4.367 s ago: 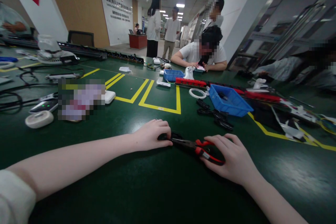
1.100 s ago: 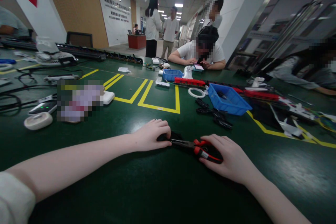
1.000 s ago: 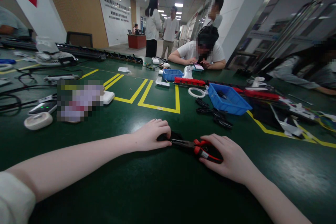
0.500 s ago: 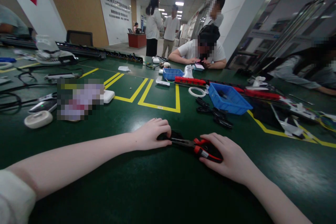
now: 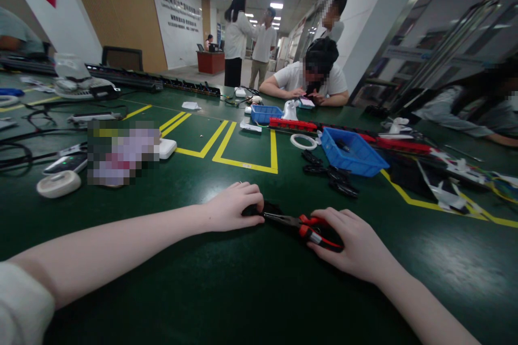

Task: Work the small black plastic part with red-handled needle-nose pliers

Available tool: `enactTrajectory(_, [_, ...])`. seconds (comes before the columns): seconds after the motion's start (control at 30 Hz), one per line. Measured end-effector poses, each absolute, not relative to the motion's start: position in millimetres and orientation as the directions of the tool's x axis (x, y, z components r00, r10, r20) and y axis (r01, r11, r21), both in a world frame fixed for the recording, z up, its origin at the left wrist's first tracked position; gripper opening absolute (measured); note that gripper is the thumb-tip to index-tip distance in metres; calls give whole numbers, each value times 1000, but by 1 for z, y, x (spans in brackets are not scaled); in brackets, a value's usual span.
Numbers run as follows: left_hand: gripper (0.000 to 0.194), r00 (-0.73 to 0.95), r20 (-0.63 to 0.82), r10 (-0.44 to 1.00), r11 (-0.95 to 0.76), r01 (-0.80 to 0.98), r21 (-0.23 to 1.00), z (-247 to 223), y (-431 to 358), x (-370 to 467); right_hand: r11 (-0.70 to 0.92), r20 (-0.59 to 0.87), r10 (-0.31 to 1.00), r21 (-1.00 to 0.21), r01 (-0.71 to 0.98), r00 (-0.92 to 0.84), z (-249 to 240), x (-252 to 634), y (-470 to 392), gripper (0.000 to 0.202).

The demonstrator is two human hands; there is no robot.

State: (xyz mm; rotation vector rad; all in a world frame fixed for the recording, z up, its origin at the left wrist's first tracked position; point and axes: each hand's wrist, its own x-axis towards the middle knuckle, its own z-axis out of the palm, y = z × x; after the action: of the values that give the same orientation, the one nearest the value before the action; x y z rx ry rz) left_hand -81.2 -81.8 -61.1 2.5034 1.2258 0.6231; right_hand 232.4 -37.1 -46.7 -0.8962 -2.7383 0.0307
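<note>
The black piece [image 5: 272, 207] is on or just above the table [image 5: 218, 291], pinched in the left hand [image 5: 235, 207]; the right hand [image 5: 353, 238] grips the pliers [image 5: 292, 221], tips at the piece. Both hands have barely shifted, so the hold seems steady. Room opens nearward; cables [image 5: 339, 174] and bin [image 5: 356, 160] lie beyond.

pliers [image 5: 306, 230] in front, cables [image 5: 339, 177] and bin [image 5: 351, 164] behind

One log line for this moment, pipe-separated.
left grip: closed on black piece | right grip: closed on red-handled pliers | pliers tip: by black piece, contact unclear | larger blue bin: beyond right grip
</note>
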Motion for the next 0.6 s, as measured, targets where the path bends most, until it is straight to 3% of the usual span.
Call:
enactTrajectory(0.4, [15,549,268,792,-608,669,427,-61,-82,-81,847,333,510,-30,531,-793,-48,232,-36,44])
enactTrajectory(0.6, [13,549,282,786,-615,656,437,-62,-83,-81,871,457,388,102,481,-800,-49,235,-32,48])
